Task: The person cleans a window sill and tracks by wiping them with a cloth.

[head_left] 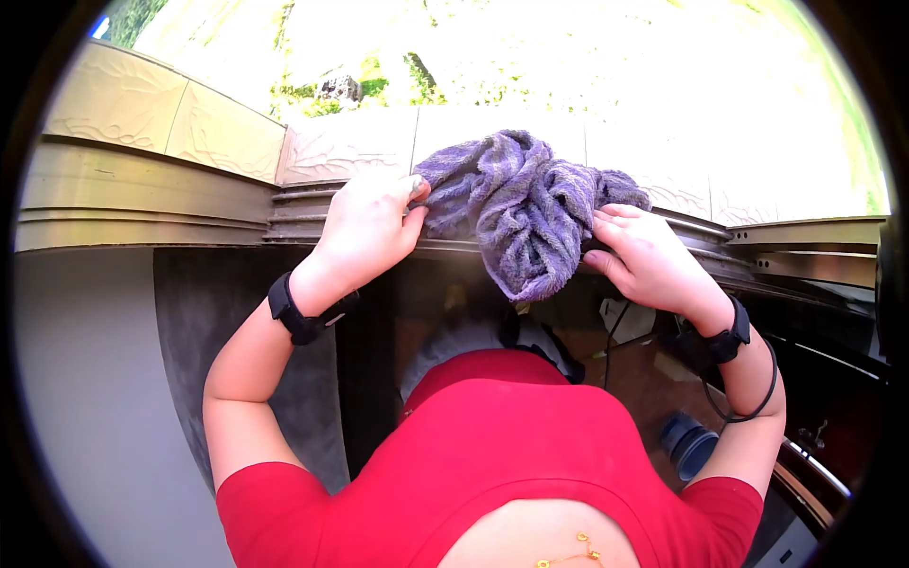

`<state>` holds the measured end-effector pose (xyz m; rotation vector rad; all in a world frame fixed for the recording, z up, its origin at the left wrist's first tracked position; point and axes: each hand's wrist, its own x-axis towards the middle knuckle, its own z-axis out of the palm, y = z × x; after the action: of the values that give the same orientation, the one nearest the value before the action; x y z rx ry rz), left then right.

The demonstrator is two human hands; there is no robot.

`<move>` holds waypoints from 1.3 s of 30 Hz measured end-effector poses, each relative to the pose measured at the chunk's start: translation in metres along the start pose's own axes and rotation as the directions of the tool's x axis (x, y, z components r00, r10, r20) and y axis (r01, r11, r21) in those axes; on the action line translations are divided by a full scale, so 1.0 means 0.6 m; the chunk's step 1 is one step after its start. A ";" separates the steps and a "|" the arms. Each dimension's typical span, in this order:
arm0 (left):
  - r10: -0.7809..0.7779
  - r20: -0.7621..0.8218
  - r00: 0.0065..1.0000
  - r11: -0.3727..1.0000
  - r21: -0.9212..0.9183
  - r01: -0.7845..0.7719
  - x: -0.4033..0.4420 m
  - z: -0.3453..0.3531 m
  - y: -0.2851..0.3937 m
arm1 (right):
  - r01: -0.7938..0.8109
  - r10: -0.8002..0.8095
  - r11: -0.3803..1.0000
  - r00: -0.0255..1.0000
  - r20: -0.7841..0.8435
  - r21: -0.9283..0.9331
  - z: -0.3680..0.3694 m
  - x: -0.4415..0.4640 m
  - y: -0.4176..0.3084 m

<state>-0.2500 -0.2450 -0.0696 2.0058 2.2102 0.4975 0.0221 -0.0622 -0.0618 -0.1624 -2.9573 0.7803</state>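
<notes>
Cloth [535, 213] lies sideways across sill; one fold points bodyward.

Glaring daylight from outside, dim interior, curved dark-rimmed edges

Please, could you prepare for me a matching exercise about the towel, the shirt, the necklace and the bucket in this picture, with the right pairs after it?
Things:
1. Towel
2. Shirt
3. Necklace
4. Bucket

Colours, places and states:
A. Gold-coloured, at the bottom edge of the picture
B. Blue, low down at the right
C. Purple, bunched up between the left hand and the right hand
D. Red, short-sleeved

Right pairs: 1-C, 2-D, 3-A, 4-B
</notes>
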 end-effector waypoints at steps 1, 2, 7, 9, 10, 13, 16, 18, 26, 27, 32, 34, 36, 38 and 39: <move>0.050 -0.072 0.996 0.992 0.116 -0.041 0.004 -0.006 0.002 | -0.057 0.057 0.998 0.997 0.047 0.013 -0.006 0.000 -0.005; 0.068 -0.117 0.991 0.954 0.299 -0.030 0.010 -0.017 0.000 | -0.117 0.115 0.993 0.989 0.091 0.023 -0.009 0.000 -0.005; 0.146 -0.112 0.983 0.971 0.205 -0.121 0.008 -0.018 -0.028 | -0.221 0.212 0.959 0.975 0.066 0.176 -0.023 -0.030 0.014; 0.162 -0.050 0.986 0.986 -0.019 -0.163 -0.003 -0.010 -0.027 | -0.410 0.393 0.858 0.912 0.121 0.308 -0.029 -0.030 0.009; 0.160 -0.046 0.986 0.987 -0.026 -0.161 -0.007 -0.010 -0.025 | -0.416 0.396 0.855 0.909 0.127 0.309 -0.028 -0.030 0.006; 0.038 0.082 0.996 0.997 -0.069 -0.033 -0.007 -0.021 -0.016 | -0.362 0.343 0.909 0.931 0.120 0.207 -0.028 -0.022 -0.001; -0.006 0.182 0.983 0.997 -0.075 0.020 -0.007 -0.021 -0.004 | -0.312 0.292 0.935 0.947 0.130 0.167 -0.024 -0.020 0.000; -0.051 0.273 0.961 0.994 -0.082 0.076 -0.010 -0.022 -0.001 | -0.372 0.339 0.918 0.917 0.209 0.141 -0.030 -0.017 -0.012; 0.124 0.181 0.976 0.929 -0.365 -0.050 -0.003 0.028 0.045 | -0.134 0.135 0.991 0.985 0.105 -0.025 0.015 -0.034 -0.010; 0.128 0.180 0.975 0.931 -0.360 -0.056 0.005 0.032 0.056 | -0.063 0.065 0.997 0.996 0.064 -0.040 0.018 -0.029 -0.008; 0.152 0.159 0.975 0.934 -0.345 -0.089 0.021 0.038 0.078 | -0.001 0.001 0.999 1.000 -0.006 0.049 0.021 0.018 -0.032; 0.124 0.187 0.975 0.945 -0.321 -0.058 0.022 0.038 0.076 | -0.119 0.107 0.991 0.980 0.169 0.064 0.003 0.032 -0.040; 0.121 0.111 0.987 0.943 -0.323 -0.079 0.010 0.047 0.070 | -0.160 0.140 0.982 0.974 0.177 0.101 -0.001 0.030 -0.025; 0.119 0.086 0.989 0.973 -0.206 -0.099 0.005 0.045 0.068 | -0.186 0.159 0.950 0.980 0.122 0.252 0.000 0.023 -0.022; 0.108 0.097 0.989 0.981 -0.170 -0.090 0.000 0.037 0.066 | -0.206 0.184 0.927 0.978 0.101 0.314 0.004 0.020 -0.024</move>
<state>-0.2056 -0.2387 -0.0781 2.0130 1.9478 0.5517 0.0086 -0.0742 -0.0560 -0.4197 -2.8513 1.3077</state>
